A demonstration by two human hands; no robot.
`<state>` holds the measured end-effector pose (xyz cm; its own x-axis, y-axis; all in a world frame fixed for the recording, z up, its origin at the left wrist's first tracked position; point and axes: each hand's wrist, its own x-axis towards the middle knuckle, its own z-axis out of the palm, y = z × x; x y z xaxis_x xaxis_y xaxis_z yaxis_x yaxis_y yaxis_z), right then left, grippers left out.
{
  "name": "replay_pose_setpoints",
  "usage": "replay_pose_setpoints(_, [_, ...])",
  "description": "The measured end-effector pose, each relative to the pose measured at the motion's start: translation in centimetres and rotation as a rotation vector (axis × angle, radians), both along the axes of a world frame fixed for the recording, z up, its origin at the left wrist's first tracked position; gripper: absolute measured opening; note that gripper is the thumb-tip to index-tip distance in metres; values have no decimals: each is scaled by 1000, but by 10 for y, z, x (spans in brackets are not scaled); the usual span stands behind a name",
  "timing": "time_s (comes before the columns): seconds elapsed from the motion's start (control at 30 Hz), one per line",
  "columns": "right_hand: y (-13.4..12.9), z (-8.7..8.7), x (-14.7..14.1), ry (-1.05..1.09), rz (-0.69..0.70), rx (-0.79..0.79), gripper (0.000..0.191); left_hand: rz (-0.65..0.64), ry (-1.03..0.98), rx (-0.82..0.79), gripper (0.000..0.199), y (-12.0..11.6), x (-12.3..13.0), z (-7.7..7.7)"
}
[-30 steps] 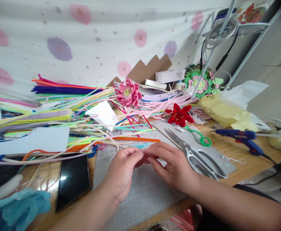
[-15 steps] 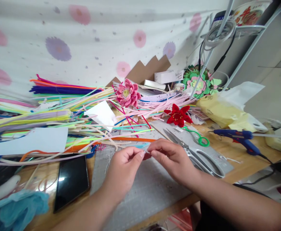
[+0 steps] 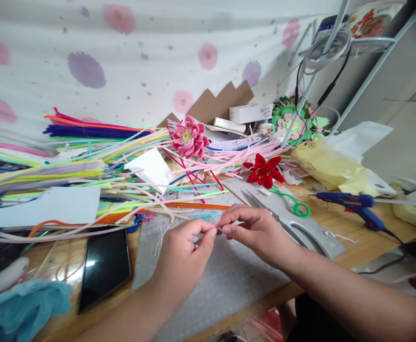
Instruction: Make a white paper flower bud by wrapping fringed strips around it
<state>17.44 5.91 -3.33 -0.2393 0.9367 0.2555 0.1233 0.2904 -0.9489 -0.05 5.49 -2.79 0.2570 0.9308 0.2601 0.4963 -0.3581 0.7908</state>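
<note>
Over the grey cutting mat (image 3: 229, 280), my left hand (image 3: 186, 251) and my right hand (image 3: 258, 232) meet fingertip to fingertip. Each is closed in a pinch on something tiny between them, too small to make out. Silver scissors (image 3: 295, 232) lie beside my right hand, partly covered by it. Orange pipe cleaners (image 3: 197, 205) lie just beyond the fingertips. A black phone (image 3: 104, 266) rests to the left of my left hand.
Bundles of pipe cleaners (image 3: 44, 175) cover the back left. Behind the mat are a pink flower (image 3: 189, 137) and a red flower (image 3: 264, 171). Green scissors (image 3: 300, 209) and a blue glue gun (image 3: 357, 204) lie right. A blue ruffled item (image 3: 33, 304) sits front left.
My right hand has shifted slightly, covering more of the silver scissors. Both hands still pinch at the same spot, with the fingertips a little differently placed.
</note>
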Motion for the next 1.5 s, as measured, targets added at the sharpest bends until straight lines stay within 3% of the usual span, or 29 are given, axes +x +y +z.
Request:
replay_pose_setpoints(0.3, [-3,2,-2,-162,-50,220,7,-28,38,116,17,0,0,-2])
replay_pose_setpoints(0.93, [-5,2,-3,-245,-82,423,10,-33,19,198,15,-2,-1,-4])
replay_pose_setpoints(1.3, [-7,3,-5,-273,-122,433,14,-107,64,377,16,0,-1,-8])
replay_pose_setpoints(1.5, [-8,2,-5,-291,-118,390,16,-128,139,357,17,0,0,-8])
